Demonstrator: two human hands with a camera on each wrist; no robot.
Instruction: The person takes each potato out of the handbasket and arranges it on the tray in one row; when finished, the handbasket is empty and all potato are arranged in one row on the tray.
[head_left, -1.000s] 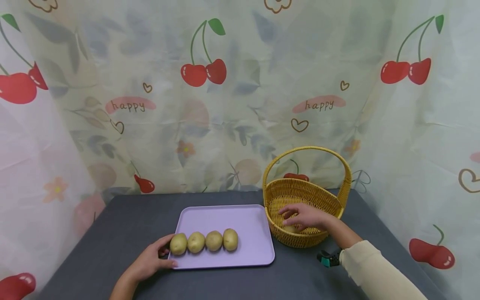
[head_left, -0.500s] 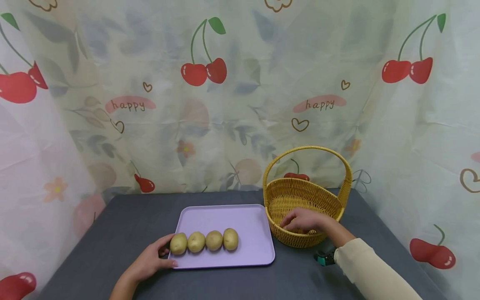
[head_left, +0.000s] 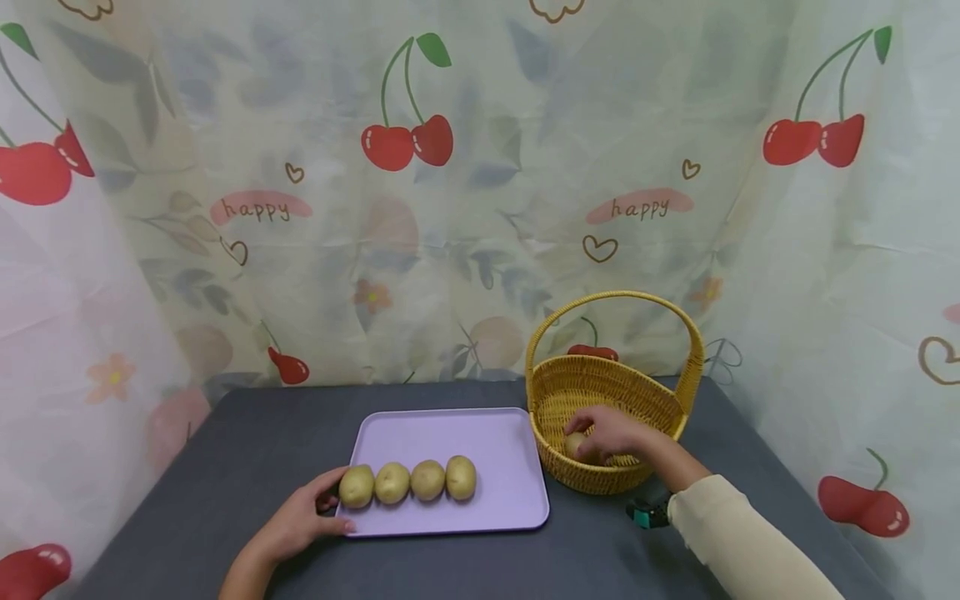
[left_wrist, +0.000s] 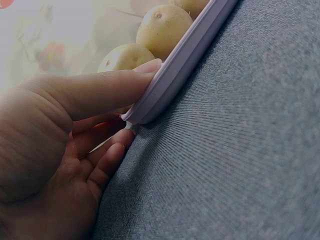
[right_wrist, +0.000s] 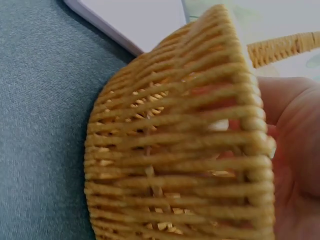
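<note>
On the lilac tray (head_left: 510, 475) in the head view stand several potatoes (head_left: 428, 481) in a row near its front left. My left hand (head_left: 303, 518) holds the tray's left front corner; in the left wrist view the thumb lies on the rim (left_wrist: 167, 82) and the fingers are at its underside. Inside the wicker basket (head_left: 592, 482), my right hand (head_left: 613, 433) pinches a potato (head_left: 575, 444) between thumb and fingers. In the right wrist view the basket's wall (right_wrist: 180, 140) hides the potato and most of the fingers.
The basket's tall arched handle (head_left: 615, 295) rises over the right hand. Tray and basket stand close side by side on a dark grey cloth-covered table (head_left: 285, 433). A printed curtain (head_left: 480, 250) hangs behind and at both sides.
My right hand has reached down into the basket, taken hold of a potato and lifted it slightly. The left hand, the tray and its potatoes have stayed put.
</note>
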